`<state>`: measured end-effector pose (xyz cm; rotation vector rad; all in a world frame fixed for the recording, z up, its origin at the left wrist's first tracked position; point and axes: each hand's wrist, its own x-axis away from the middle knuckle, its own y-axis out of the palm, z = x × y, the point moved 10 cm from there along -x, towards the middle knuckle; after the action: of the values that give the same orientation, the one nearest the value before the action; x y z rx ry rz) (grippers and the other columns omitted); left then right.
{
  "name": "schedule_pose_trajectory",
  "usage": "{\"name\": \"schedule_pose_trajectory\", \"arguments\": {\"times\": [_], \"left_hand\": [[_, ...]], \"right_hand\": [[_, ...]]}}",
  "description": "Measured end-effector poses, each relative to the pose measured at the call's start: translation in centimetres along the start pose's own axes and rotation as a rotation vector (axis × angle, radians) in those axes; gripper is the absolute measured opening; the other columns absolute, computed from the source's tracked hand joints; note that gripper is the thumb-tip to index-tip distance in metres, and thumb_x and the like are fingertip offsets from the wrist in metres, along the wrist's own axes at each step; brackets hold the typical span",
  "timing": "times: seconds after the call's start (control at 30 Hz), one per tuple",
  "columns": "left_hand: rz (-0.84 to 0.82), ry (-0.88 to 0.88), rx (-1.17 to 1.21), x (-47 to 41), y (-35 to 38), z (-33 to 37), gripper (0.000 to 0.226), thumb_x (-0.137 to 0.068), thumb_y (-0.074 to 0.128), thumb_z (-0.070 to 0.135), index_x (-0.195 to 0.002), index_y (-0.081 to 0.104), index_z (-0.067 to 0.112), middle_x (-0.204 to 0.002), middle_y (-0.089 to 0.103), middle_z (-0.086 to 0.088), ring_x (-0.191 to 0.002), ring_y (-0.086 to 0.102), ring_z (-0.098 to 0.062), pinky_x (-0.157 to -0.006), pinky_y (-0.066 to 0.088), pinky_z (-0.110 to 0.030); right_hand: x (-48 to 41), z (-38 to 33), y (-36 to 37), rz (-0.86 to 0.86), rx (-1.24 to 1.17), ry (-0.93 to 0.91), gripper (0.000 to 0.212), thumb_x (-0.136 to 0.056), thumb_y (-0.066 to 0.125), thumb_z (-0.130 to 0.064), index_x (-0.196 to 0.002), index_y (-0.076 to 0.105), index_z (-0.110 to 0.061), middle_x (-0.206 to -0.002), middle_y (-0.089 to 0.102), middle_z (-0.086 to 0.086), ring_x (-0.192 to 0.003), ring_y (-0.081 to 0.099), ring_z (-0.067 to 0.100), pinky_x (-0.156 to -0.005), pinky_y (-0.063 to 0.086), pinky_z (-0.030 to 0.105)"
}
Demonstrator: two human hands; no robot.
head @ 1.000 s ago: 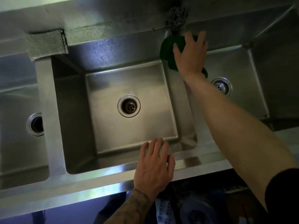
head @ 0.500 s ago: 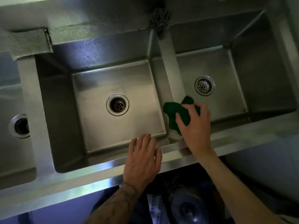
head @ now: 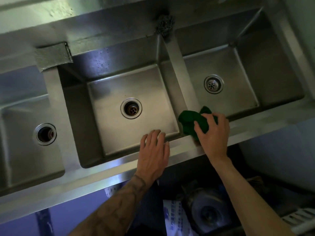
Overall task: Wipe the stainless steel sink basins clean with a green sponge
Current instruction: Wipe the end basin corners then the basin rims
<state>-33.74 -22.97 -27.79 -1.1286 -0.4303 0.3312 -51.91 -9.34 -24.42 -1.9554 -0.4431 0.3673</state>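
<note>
Two hands: right hand (head: 214, 135) grips the green sponge (head: 188, 122), wiping the divider (head: 177, 65) at the middle basin's (head: 119, 86) 4 o'clock; left hand (head: 153, 154) rests flat, fingers straight. Next, probably, the right basin (head: 238, 65).

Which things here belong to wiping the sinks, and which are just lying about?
Job: green sponge, right hand gripping it, left hand resting on the front rim, left basin, middle basin, right basin.
Lying about: steel-wool scourer, grey cloth, metal pot below.

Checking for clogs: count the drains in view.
3: one drain in the left basin, one in the middle basin, one in the right basin. More may lie beyond the frame's left edge.
</note>
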Motion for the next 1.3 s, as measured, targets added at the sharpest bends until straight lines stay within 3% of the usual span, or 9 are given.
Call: {"name": "schedule_pose_trajectory", "arguments": {"times": [0.17, 0.33, 0.53, 0.67, 0.77, 0.9, 1.0, 1.17, 1.3], "left_hand": [[0.011, -0.024, -0.075, 2.9, -1.5, -5.4, 0.04, -0.11, 0.033, 0.029, -0.133, 0.06, 0.009, -0.137, 0.06, -0.012, -0.132, 0.054, -0.034, -0.113, 0.041, -0.052], [0.063, -0.002, -0.111, 5.7, -4.4, -11.4, 0.038, -0.109, 0.036, 0.026, -0.13, 0.061, 0.005, -0.135, 0.061, -0.017, -0.128, 0.057, -0.038, -0.109, 0.045, -0.053], [0.101, 0.061, -0.136, 9.3, -6.7, -17.8, 0.035, -0.107, 0.041, 0.022, -0.129, 0.061, 0.003, -0.137, 0.06, -0.019, -0.127, 0.057, -0.04, -0.108, 0.044, -0.051], [0.027, 0.186, -0.232, 11.6, -5.2, -20.6, 0.04, -0.112, 0.041, 0.024, -0.134, 0.061, -0.002, -0.146, 0.055, -0.024, -0.139, 0.048, -0.044, -0.121, 0.035, -0.052], [0.098, 0.164, -0.114, 11.4, -6.4, -20.5, 0.037, -0.107, 0.049, 0.021, -0.134, 0.059, -0.002, -0.143, 0.057, -0.024, -0.133, 0.052, -0.043, -0.118, 0.04, -0.053], [0.119, 0.162, -0.085, 11.5, -7.2, -20.1, 0.037, -0.107, 0.049, 0.022, -0.135, 0.057, -0.001, -0.143, 0.058, -0.023, -0.134, 0.053, -0.041, -0.117, 0.042, -0.054], [0.115, 0.161, -0.096, 11.6, -7.2, -20.2, 0.039, -0.109, 0.044, 0.024, -0.136, 0.057, -0.001, -0.143, 0.058, -0.023, -0.134, 0.054, -0.041, -0.116, 0.043, -0.054], [0.113, 0.141, -0.076, 11.6, -7.2, -20.3, 0.04, -0.109, 0.04, 0.024, -0.135, 0.058, -0.001, -0.144, 0.057, -0.022, -0.135, 0.053, -0.04, -0.118, 0.041, -0.053], [0.141, 0.146, -0.033, 11.8, -7.4, -20.3, 0.039, -0.109, 0.042, 0.022, -0.136, 0.058, 0.0, -0.146, 0.056, -0.021, -0.137, 0.052, -0.039, -0.119, 0.04, -0.051]], "right_hand": [[6.6, -5.8, 2.2, 0.064, -0.034, 0.095, 0.036, -0.091, 0.075, -0.038, -0.118, 0.07, -0.015, -0.127, 0.054, 0.013, -0.113, 0.048, 0.03, -0.098, 0.032, 0.032], [10.6, -14.3, 5.9, -0.073, -0.004, -0.196, 0.037, -0.091, 0.073, -0.04, -0.12, 0.07, -0.017, -0.125, 0.056, 0.01, -0.11, 0.048, 0.026, -0.094, 0.038, 0.034], [8.0, -6.7, 2.0, 0.129, 0.086, 0.118, 0.043, -0.096, 0.068, -0.041, -0.126, 0.065, -0.011, -0.13, 0.051, 0.019, -0.114, 0.051, 0.036, -0.102, 0.045, 0.049], [11.0, -9.3, 2.6, 0.198, 0.103, 0.296, 0.047, -0.097, 0.064, -0.049, -0.127, 0.064, -0.013, -0.131, 0.052, 0.018, -0.116, 0.049, 0.036, -0.099, 0.035, 0.04], [15.6, -16.5, 5.8, 0.163, 0.089, 0.211, 0.044, -0.096, 0.064, -0.05, -0.125, 0.066, -0.017, -0.13, 0.054, 0.015, -0.112, 0.051, 0.033, -0.095, 0.038, 0.039], [20.1, -23.6, 9.2, -0.004, 0.035, -0.084, 0.044, -0.098, 0.062, -0.046, -0.132, 0.064, -0.018, -0.134, 0.056, 0.013, -0.119, 0.051, 0.03, -0.102, 0.042, 0.045], [19.1, -21.8, 7.5, 0.028, 0.03, -0.178, 0.04, -0.099, 0.065, -0.039, -0.126, 0.065, -0.009, -0.132, 0.057, 0.016, -0.121, 0.052, 0.03, -0.105, 0.042, 0.045], [14.5, -13.1, 4.0, 0.155, 0.067, 0.111, 0.045, -0.104, 0.058, -0.038, -0.141, 0.056, -0.013, -0.134, 0.053, 0.019, -0.118, 0.049, 0.034, -0.105, 0.041, 0.045], [15.7, -14.6, 5.0, 0.171, 0.061, 0.14, 0.045, -0.101, 0.06, -0.041, -0.138, 0.061, -0.015, -0.135, 0.052, 0.019, -0.118, 0.047, 0.033, -0.103, 0.043, 0.046]]}}
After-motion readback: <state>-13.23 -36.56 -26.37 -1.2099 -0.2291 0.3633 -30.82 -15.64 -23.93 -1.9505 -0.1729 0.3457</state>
